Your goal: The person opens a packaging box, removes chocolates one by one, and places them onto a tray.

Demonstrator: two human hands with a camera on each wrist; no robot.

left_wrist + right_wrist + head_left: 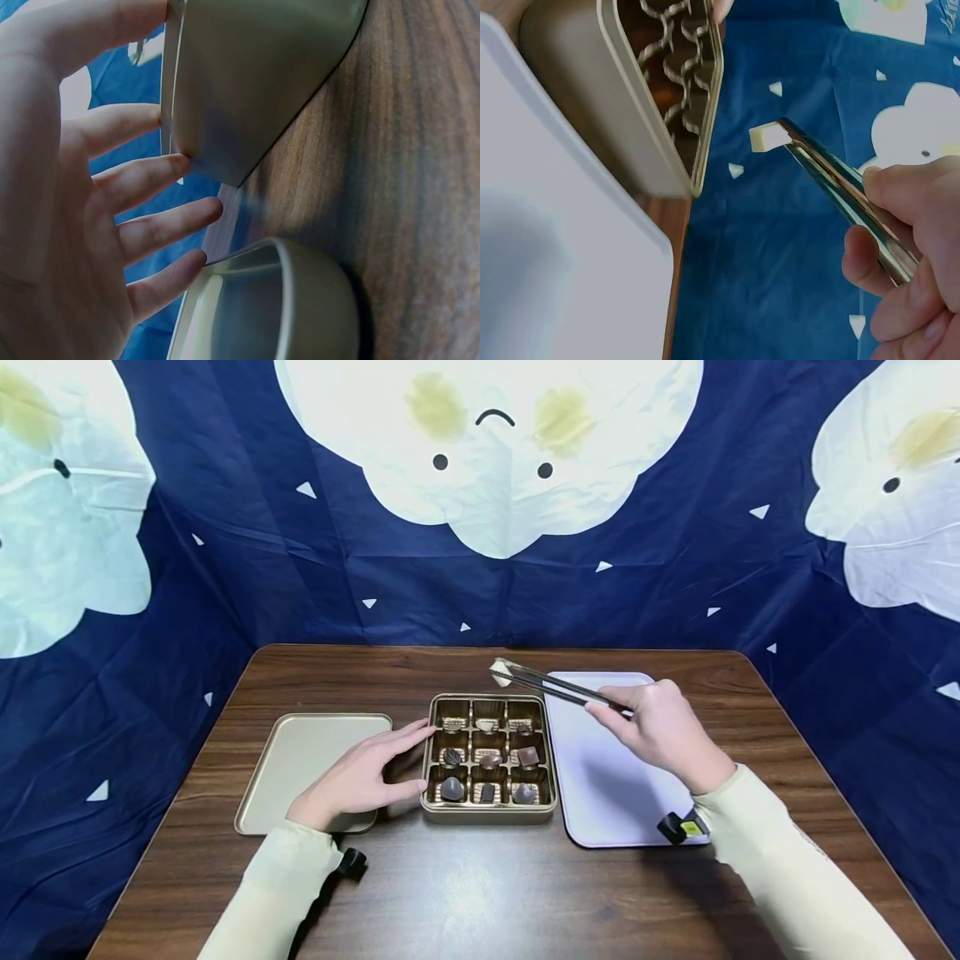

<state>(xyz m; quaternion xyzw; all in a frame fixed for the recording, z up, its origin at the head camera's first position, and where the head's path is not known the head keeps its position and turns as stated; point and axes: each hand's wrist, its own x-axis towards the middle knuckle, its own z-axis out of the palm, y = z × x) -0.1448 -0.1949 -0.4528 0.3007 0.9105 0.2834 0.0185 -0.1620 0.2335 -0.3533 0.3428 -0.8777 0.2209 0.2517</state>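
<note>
My right hand (663, 727) grips metal tongs (558, 685), thumb and fingers pressing their arms together. Between the tips is a small cream-white block (769, 137), which looks like white chocolate, held up behind the gold tin box (487, 817). My left hand (363, 777) has its fingers spread, with thumb and fingertips against the box's left side. Inside the box, a gold divided liner holds chocolates, among them a round dark one (452, 789), a striped one (452, 757) and a brown square (528, 756).
A shallow gold lid (315, 768) lies left of the box, partly under my left forearm. To the right is a pale lilac tray (600, 810), close beside the box, below my right hand. A blue cloth (337, 585) with white clouds hangs behind the wooden table (450, 902).
</note>
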